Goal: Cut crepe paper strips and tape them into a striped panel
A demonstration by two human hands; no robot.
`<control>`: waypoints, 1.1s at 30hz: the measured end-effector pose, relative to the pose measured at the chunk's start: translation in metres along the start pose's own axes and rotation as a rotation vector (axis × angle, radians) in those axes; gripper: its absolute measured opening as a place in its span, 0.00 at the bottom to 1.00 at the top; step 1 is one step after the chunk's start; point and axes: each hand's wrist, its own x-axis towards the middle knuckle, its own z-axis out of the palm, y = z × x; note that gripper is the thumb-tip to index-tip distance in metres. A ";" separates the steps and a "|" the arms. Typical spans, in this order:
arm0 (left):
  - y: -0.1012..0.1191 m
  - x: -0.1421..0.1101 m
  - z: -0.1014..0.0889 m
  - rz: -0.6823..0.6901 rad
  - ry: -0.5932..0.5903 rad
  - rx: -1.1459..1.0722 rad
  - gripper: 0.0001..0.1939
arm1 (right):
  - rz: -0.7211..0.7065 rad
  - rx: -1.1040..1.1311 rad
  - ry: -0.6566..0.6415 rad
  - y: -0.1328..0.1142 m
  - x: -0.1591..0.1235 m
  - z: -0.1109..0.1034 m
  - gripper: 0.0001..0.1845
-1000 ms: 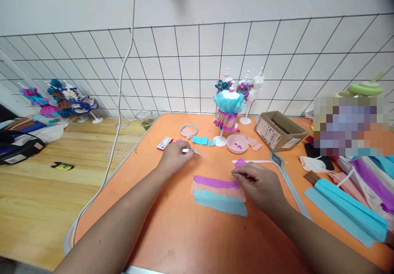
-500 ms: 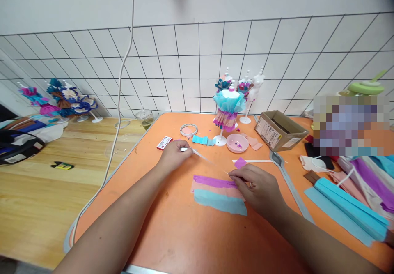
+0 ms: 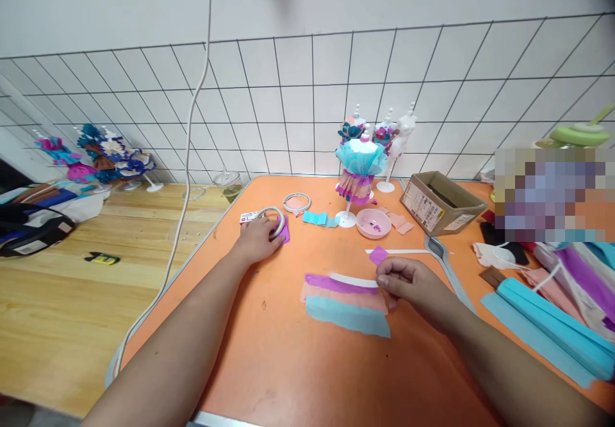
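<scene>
My left hand [image 3: 258,242] rests at the left of the orange table, its fingers closed on a roll of white tape [image 3: 280,216]. Beneath that roll lies a bit of purple paper [image 3: 287,233], beside a small red-and-white box [image 3: 247,217] partly covered by the hand. A short white strip of tape [image 3: 353,280] is pinched in my right hand [image 3: 408,283]. The strip runs along the upper edge of the layered crepe paper [image 3: 343,302], which is purple, peach and light blue. Close above the right hand is a small purple square [image 3: 378,255].
A second tape roll [image 3: 296,203], folded blue paper [image 3: 314,218] and a pink dish [image 3: 373,223] sit farther back. Behind them stand a paper-dressed mannequin [image 3: 359,164] and several others. A cardboard box [image 3: 442,203] and blue crepe paper [image 3: 552,331] lie to the right.
The tape strip stretched between both hands is now only in my right hand, beside the crepe paper. My left hand has moved left and down to the tape roll near the box.
</scene>
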 end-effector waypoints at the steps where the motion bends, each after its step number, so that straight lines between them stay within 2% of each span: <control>1: 0.006 -0.002 -0.001 0.012 0.042 0.019 0.16 | -0.036 0.001 -0.011 -0.001 -0.001 0.001 0.15; 4: 0.023 -0.008 -0.010 0.103 0.265 0.033 0.18 | -0.105 -0.015 -0.046 -0.006 -0.005 0.003 0.14; 5: 0.026 -0.010 -0.013 0.112 0.320 0.059 0.16 | -0.119 -0.034 -0.052 -0.008 -0.005 0.003 0.14; 6: 0.028 -0.010 -0.017 0.096 0.356 0.105 0.13 | -0.132 -0.059 -0.055 -0.008 -0.006 0.004 0.14; 8: 0.026 -0.009 -0.020 0.012 0.375 0.180 0.13 | -0.150 -0.100 -0.057 -0.008 -0.007 0.005 0.14; 10: 0.020 -0.007 -0.019 -0.042 0.292 0.180 0.14 | -0.157 -0.119 -0.059 -0.008 -0.007 0.005 0.14; 12: 0.018 -0.006 -0.017 -0.044 0.239 0.090 0.13 | -0.167 -0.117 -0.076 -0.006 -0.007 0.005 0.14; 14: 0.027 -0.009 -0.018 0.023 0.233 -0.127 0.14 | -0.184 -0.104 -0.106 -0.005 -0.008 0.005 0.13; 16: 0.045 -0.015 -0.021 0.182 0.199 -0.450 0.18 | -0.202 -0.089 -0.133 -0.005 -0.008 0.006 0.12; 17: 0.056 -0.019 -0.023 0.271 0.103 -0.617 0.20 | -0.206 -0.085 -0.139 -0.005 -0.009 0.006 0.12; 19: 0.076 -0.026 -0.026 0.436 -0.185 -0.885 0.27 | -0.195 -0.087 -0.120 -0.006 -0.008 0.007 0.13; 21: 0.087 -0.031 -0.027 0.505 -0.445 -1.029 0.31 | -0.157 -0.100 -0.065 -0.006 -0.006 0.008 0.13; 22: 0.088 -0.032 -0.027 0.472 -0.524 -1.053 0.30 | -0.134 -0.110 -0.029 -0.006 -0.005 0.007 0.13; 24: 0.085 -0.031 -0.026 0.365 -0.581 -1.022 0.23 | -0.094 -0.133 0.039 -0.004 -0.001 0.005 0.13; 27: 0.076 -0.029 -0.024 0.258 -0.545 -0.894 0.16 | -0.039 -0.184 0.090 0.003 0.006 -0.001 0.14; 30: 0.072 -0.028 -0.022 0.231 -0.532 -0.762 0.16 | 0.035 -0.234 0.113 0.011 0.010 -0.005 0.16; 33: 0.073 -0.029 -0.019 0.226 -0.584 -0.670 0.16 | 0.092 -0.251 0.121 0.016 0.012 -0.006 0.15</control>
